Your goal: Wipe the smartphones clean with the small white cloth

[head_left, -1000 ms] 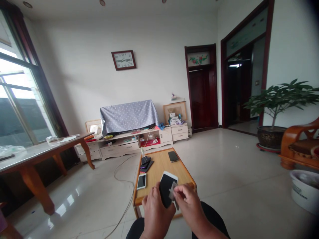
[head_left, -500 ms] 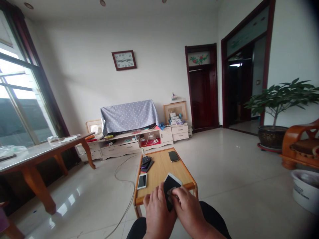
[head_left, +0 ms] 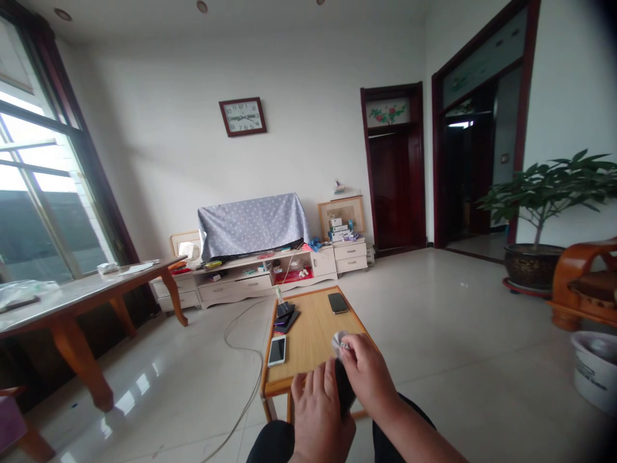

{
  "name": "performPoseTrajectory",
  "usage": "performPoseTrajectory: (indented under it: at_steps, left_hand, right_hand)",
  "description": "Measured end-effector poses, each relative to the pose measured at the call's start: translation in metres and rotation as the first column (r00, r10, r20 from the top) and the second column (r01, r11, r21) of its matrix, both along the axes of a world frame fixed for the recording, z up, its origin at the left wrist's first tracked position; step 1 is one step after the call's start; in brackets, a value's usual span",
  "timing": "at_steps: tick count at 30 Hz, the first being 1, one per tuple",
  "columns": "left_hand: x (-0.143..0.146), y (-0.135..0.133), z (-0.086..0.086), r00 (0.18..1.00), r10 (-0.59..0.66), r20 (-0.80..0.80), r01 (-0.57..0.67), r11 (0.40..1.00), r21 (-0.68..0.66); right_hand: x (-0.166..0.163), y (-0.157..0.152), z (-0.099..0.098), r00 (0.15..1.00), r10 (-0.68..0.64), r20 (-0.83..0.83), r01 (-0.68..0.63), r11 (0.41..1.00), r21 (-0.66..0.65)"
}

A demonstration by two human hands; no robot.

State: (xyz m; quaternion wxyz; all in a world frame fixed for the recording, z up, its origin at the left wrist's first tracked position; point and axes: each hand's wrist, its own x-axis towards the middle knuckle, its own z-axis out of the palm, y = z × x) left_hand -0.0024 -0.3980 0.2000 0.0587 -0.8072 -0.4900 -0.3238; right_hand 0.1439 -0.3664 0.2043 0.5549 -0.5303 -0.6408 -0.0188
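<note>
My left hand (head_left: 317, 415) holds a phone (head_left: 343, 386) with a dark screen above my lap; only a strip of it shows between my hands. My right hand (head_left: 367, 374) lies over the phone's top end, its fingers pinched on a small pale cloth or wipe (head_left: 339, 340) pressed to the screen. Both hands hover at the near end of a small wooden table (head_left: 308, 341). On that table lie a white phone (head_left: 277, 350), a black phone (head_left: 337, 303) and a dark stack of devices (head_left: 284, 316).
A cable (head_left: 241, 360) runs across the tiled floor left of the table. A long table (head_left: 72, 302) stands at the left by the window. A TV cabinet (head_left: 255, 273) is at the back wall, a potted plant (head_left: 540, 225), wooden chair (head_left: 585, 283) and white bucket (head_left: 595, 370) at the right.
The phone has tilted down and sunk between my hands, so most of its screen is hidden. My right hand has slid with the cloth up to the phone's top end.
</note>
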Motion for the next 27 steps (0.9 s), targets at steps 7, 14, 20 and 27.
performPoseTrajectory:
  at_steps: [7, 14, 20, 27]
  left_hand:
    - [-0.007, 0.007, -0.002, 0.996, 0.083, 0.009, -0.083, 0.996, -0.013]
    - [-0.005, 0.006, 0.002, 0.997, 0.071, 0.01, -0.069, 0.993, -0.095]
    - [0.0, 0.007, -0.001, 0.995, 0.097, 0.007, -0.096, 0.993, -0.066]
    - [-0.003, 0.008, -0.003, 0.999, 0.038, 0.001, -0.038, 0.997, -0.069]
  right_hand:
    - [-0.016, -0.02, -0.015, 0.989, 0.093, 0.115, -0.083, 0.992, -0.095]
    - [0.004, -0.009, -0.005, 0.971, -0.175, 0.16, 0.186, 0.981, -0.054]
    - [-0.013, -0.014, -0.005, 0.977, -0.049, 0.207, 0.067, 0.994, -0.082]
    - [-0.004, 0.0, 0.004, 0.976, -0.141, 0.163, 0.147, 0.989, -0.022]
